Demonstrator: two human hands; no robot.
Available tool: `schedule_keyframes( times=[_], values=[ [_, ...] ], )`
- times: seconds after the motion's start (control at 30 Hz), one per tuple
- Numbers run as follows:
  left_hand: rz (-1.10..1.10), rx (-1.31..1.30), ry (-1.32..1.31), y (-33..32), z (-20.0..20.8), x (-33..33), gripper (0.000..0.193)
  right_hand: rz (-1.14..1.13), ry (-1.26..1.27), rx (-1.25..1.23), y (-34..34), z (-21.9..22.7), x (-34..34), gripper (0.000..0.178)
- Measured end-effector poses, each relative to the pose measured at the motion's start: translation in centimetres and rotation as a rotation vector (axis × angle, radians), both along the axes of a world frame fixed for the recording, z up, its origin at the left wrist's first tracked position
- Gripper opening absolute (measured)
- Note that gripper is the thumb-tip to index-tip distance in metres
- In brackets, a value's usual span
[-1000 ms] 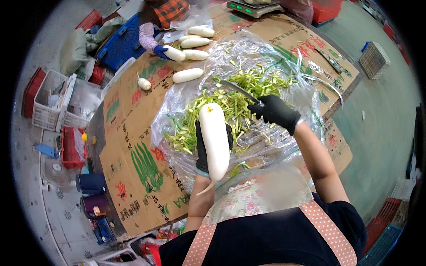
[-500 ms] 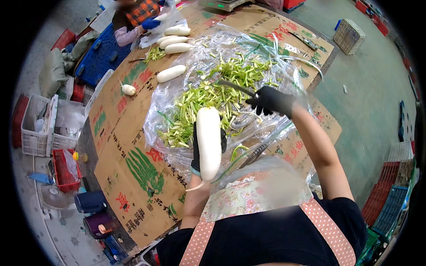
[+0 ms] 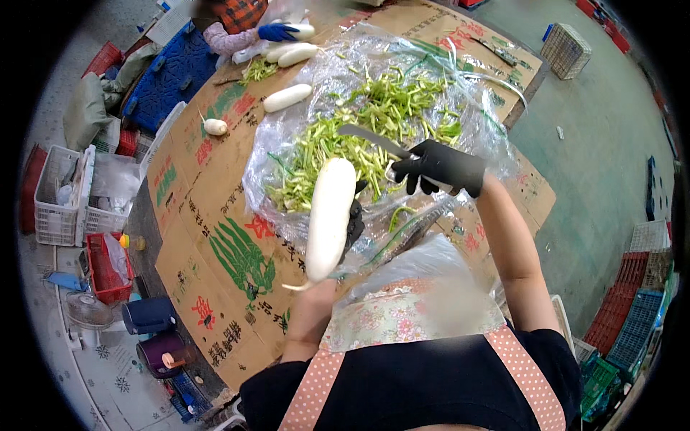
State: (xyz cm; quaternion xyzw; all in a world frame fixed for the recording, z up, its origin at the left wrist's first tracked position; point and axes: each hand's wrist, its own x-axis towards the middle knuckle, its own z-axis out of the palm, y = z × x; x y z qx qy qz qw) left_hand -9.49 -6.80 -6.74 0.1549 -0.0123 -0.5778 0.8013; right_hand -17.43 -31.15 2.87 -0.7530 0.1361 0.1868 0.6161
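A thick white daikon (image 3: 330, 215) lies along my left hand (image 3: 355, 224), whose black-gloved fingers wrap it from underneath and the right side. Its thin root tip points down toward me, and its cut crown faces the pile. My right hand (image 3: 447, 169), also in a black glove, grips a knife (image 3: 375, 140) with the blade pointing left, above the greens and apart from the daikon. Beneath both hands spreads a heap of chopped green stems (image 3: 381, 108) on a clear plastic sheet (image 3: 262, 169).
Another daikon (image 3: 287, 98) rests at the sheet's far left edge, and a short stubby one (image 3: 215, 127) lies on the cardboard-covered table (image 3: 187, 237). At the far left a co-worker's blue-gloved hand (image 3: 278, 31) touches a daikon. A second blade (image 3: 494, 50) lies far right. Crates (image 3: 57, 215) stand left.
My left hand has raised the daikon slightly away from me and tilted it. The knife has shifted a little left. The co-worker's blue-gloved hand has moved right onto a daikon.
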Motion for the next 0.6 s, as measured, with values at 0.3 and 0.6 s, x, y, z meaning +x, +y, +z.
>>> schedule_keyframes(
  times=[0.3,0.6],
  values=[
    [-0.137,-0.16,0.303,-0.2,-0.1,0.3,0.054,-0.14,0.128,-0.096,0.2,-2.4,-1.6,0.046],
    [0.264,-0.251,-0.125,-0.7,1.3,2.1,0.044,-0.381,-0.284,0.211,9.8,-3.9,-2.7,0.053]
  ],
)
